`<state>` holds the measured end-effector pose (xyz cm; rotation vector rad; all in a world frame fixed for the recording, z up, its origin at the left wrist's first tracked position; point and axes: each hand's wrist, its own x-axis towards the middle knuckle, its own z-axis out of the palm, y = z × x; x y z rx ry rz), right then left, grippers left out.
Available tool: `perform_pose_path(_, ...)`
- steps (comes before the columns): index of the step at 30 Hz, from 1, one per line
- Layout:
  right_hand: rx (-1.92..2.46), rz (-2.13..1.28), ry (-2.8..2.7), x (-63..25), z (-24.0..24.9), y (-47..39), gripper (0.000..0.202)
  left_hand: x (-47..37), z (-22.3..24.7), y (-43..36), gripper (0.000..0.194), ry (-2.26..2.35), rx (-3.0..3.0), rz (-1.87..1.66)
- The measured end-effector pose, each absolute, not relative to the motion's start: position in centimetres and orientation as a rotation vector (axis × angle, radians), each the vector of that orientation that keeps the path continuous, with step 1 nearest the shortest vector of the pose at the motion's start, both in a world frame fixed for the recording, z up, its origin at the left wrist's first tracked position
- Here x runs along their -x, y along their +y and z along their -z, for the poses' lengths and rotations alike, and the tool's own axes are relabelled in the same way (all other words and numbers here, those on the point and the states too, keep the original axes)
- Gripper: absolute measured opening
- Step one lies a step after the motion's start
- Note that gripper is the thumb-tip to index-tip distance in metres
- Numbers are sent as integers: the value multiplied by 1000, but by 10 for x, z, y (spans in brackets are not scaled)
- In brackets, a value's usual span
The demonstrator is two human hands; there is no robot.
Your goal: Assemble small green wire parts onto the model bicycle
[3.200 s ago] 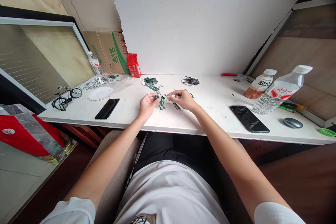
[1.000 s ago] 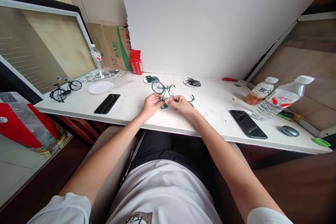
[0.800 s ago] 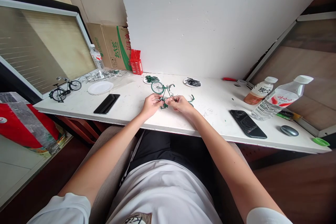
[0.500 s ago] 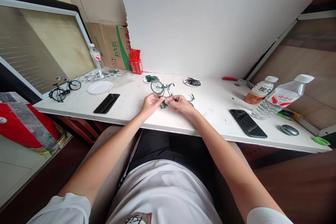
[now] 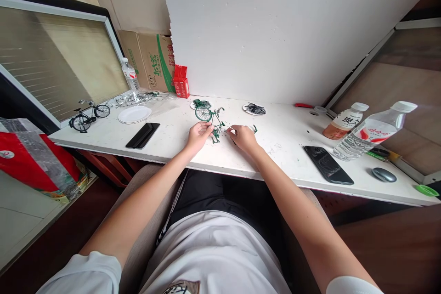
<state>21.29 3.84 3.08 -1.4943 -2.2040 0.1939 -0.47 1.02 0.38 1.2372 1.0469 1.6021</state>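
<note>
A green model bicycle, with one spoked wheel at its far end, is held over the table by my left hand; the thumb and fingers pinch its frame. To the right of the bicycle, apart from it, my right hand is low over the tabletop. Its thumb and index finger come together in a pinch, and whatever is between them is too small to make out. Just beyond the right hand lies a curved green part, partly hidden by that hand.
A dish of green parts and a dish of black parts sit behind. A black model bicycle, white plates and a phone are left. Another phone, bottles and a mouse are right.
My right hand has drawn away from the bicycle to the right. My left hand still holds the bicycle, which has tilted a little. The view has shifted slightly.
</note>
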Motion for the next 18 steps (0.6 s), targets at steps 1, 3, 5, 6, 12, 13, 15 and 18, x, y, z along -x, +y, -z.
perform_pose_path(1, 1521, -169, -2239, -211, -29, 37, 30, 5, -4, 10, 43, 1046, -1236, -1598)
perform_pose_path(3, 1564, -139, -2286, -207, -27, 34, 33, 5, -3, 11, 42, 1048, -1227, -1597)
perform_pose_path(5, 1586, -116, -2314, -204, -25, 33, 34, 6, -2, 11, 42, 1052, -1218, -1597)
perform_pose_path(6, 1592, -100, -2323, -204, -25, 33, 34, 6, -2, 12, 42, 1054, -1215, -1596)
perform_pose_path(12, 1615, 2, -2400, -202, -26, 32, 35, 6, -1, 12, 45, 1039, -1208, -1590)
perform_pose_path(13, 1620, 23, -2413, -201, -25, 32, 36, 6, -1, 12, 45, 1036, -1208, -1588)
perform_pose_path(15, 1644, 55, -2433, -200, -23, 32, 37, 7, -1, 12, 46, 1032, -1205, -1584)
perform_pose_path(18, 1684, 42, -2435, -198, -21, 31, 36, 8, 0, 12, 49, 1020, -1181, -1578)
